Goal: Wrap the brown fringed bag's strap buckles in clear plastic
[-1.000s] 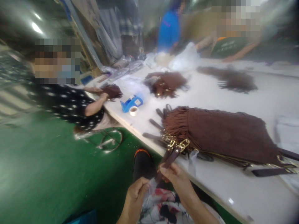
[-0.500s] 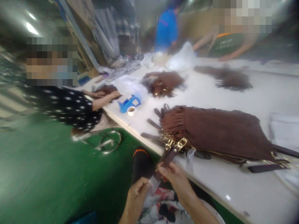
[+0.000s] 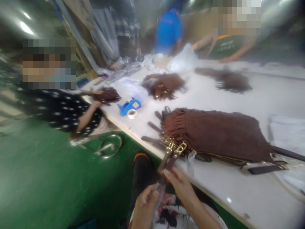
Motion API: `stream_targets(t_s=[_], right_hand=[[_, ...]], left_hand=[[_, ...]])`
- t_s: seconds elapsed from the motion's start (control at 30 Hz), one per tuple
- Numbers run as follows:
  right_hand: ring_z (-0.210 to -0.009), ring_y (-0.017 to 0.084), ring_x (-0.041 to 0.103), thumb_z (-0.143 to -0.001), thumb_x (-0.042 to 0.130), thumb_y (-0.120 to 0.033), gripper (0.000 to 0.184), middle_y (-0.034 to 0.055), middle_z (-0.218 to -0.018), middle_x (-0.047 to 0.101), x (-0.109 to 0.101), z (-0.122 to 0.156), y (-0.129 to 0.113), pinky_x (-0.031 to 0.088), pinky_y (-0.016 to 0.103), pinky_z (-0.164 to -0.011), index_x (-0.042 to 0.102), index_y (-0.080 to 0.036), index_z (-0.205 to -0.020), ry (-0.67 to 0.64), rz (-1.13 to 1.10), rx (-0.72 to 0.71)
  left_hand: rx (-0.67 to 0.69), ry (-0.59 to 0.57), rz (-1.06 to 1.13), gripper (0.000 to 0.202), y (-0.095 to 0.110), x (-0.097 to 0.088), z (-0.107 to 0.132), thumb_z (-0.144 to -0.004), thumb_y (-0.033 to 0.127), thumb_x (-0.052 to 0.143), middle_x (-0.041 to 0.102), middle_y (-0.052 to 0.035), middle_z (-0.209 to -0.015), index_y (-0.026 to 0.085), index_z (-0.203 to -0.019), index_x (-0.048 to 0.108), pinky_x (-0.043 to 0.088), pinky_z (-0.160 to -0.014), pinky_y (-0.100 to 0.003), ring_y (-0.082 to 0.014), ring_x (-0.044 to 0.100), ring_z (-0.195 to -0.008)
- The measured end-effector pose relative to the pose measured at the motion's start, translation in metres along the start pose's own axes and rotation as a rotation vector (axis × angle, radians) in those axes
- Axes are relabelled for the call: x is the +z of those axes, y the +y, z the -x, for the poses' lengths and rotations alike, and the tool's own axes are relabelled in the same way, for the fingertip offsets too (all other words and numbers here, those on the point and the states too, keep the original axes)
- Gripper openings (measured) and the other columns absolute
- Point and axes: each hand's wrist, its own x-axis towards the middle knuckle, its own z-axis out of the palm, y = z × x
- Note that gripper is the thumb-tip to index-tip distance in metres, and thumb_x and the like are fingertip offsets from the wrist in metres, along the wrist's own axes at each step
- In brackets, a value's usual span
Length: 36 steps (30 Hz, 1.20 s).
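A brown fringed suede bag (image 3: 214, 133) lies on the white table (image 3: 238, 197), its gold buckles (image 3: 175, 148) at the near edge. A dark brown strap (image 3: 168, 163) hangs from those buckles off the table edge. My right hand (image 3: 179, 186) pinches the strap's lower end. My left hand (image 3: 145, 203) is closed just below it, pinching a thin clear plastic strip (image 3: 159, 190) at the strap's tip. Both hands sit over my lap, in front of the table edge.
More brown fringed bags (image 3: 163, 85) lie further back on the table, with a blue tape dispenser (image 3: 130, 106) and a tape roll (image 3: 131, 114). A seated person in a dotted top (image 3: 59, 108) handles a bag at left. Two other people work at the far end. Green floor (image 3: 47, 178) lies left.
My hands have dropped slightly lower in the picture while still holding the strap. The person at left has lifted a small fringed bag off the table.
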Motion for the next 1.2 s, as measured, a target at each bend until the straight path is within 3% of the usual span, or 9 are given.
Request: stream_targets(t_s=[0.13, 0.37, 0.5, 0.67, 0.77, 0.9, 1.1, 1.2], right_hand=[[-0.085, 0.023, 0.062, -0.081, 0.062, -0.054, 0.039, 0.0045, -0.089, 0.071, -0.004, 0.000, 0.002, 0.046, 0.030, -0.074, 0.071, -0.019, -0.096, -0.018, 0.005, 0.029], [-0.083, 0.022, 0.062, -0.083, 0.063, -0.049, 0.031, 0.0035, -0.084, 0.070, -0.021, 0.006, -0.002, 0.047, 0.031, -0.075, 0.070, -0.019, -0.090, -0.051, 0.075, -0.023], [-0.093, 0.026, 0.064, -0.079, 0.064, -0.057, 0.046, 0.0077, -0.102, 0.072, -0.034, -0.001, -0.010, 0.052, 0.034, -0.077, 0.068, -0.019, -0.105, 0.217, -0.069, -0.016], [-0.100, 0.029, 0.064, -0.074, 0.068, -0.059, 0.054, 0.0092, -0.110, 0.071, -0.031, -0.015, -0.014, 0.054, 0.039, -0.081, 0.069, -0.018, -0.109, 0.424, -0.245, 0.049], [-0.093, 0.028, 0.067, -0.069, 0.074, -0.054, 0.048, 0.0076, -0.101, 0.074, -0.027, -0.020, -0.013, 0.055, 0.039, -0.077, 0.071, -0.019, -0.101, 0.472, -0.272, 0.049], [-0.087, 0.027, 0.068, -0.065, 0.078, -0.052, 0.043, 0.0063, -0.092, 0.075, -0.028, -0.021, -0.013, 0.055, 0.038, -0.078, 0.073, -0.019, -0.093, 0.461, -0.305, 0.041], [-0.085, 0.025, 0.068, -0.066, 0.078, -0.050, 0.047, 0.0063, -0.087, 0.075, -0.037, -0.016, -0.016, 0.054, 0.035, -0.077, 0.070, -0.017, -0.098, 0.499, -0.256, 0.018], [-0.083, 0.025, 0.069, -0.063, 0.080, -0.050, 0.051, 0.0066, -0.088, 0.076, -0.040, -0.015, -0.017, 0.055, 0.035, -0.076, 0.069, -0.018, -0.100, 0.518, -0.296, 0.018]], left_hand=[[-0.029, -0.017, 0.052, 0.052, 0.004, 0.010, -0.006, -0.070, 0.056, 0.072, 0.071, -0.0075, -0.076, 0.014, -0.101, 0.070, 0.052, -0.062, -0.028, -0.0183, 0.066, -0.062], [-0.044, -0.051, -0.125, 0.057, 0.014, 0.033, -0.026, -0.070, 0.064, 0.065, 0.069, -0.0083, -0.079, 0.014, -0.097, 0.070, 0.052, -0.055, -0.028, -0.0191, 0.064, -0.063], [0.027, -0.080, -0.285, 0.052, 0.018, 0.035, -0.035, -0.077, 0.060, 0.061, 0.069, -0.0091, -0.074, 0.012, -0.095, 0.072, 0.047, -0.055, -0.026, -0.0198, 0.064, -0.064], [0.132, -0.090, -0.514, 0.047, 0.025, 0.026, -0.038, -0.085, 0.055, 0.053, 0.074, -0.0087, -0.089, 0.017, -0.104, 0.073, 0.049, -0.075, -0.030, -0.0250, 0.066, -0.084], [0.114, -0.075, -0.486, 0.050, 0.026, 0.028, -0.042, -0.084, 0.055, 0.054, 0.074, -0.0094, -0.090, 0.016, -0.110, 0.071, 0.050, -0.078, -0.032, -0.0268, 0.067, -0.087], [0.122, -0.063, -0.368, 0.052, 0.029, 0.044, -0.052, -0.083, 0.056, 0.055, 0.074, -0.0113, -0.094, 0.014, -0.110, 0.071, 0.052, -0.077, -0.034, -0.0276, 0.068, -0.087], [0.171, -0.086, -0.242, 0.047, 0.036, 0.073, -0.067, -0.084, 0.052, 0.057, 0.073, -0.0123, -0.107, 0.015, -0.111, 0.071, 0.045, -0.099, -0.041, -0.0311, 0.063, -0.108], [0.158, -0.067, -0.207, 0.047, 0.032, 0.079, -0.070, -0.082, 0.051, 0.060, 0.071, -0.0131, -0.114, 0.016, -0.111, 0.071, 0.043, -0.103, -0.044, -0.0324, 0.059, -0.115]])
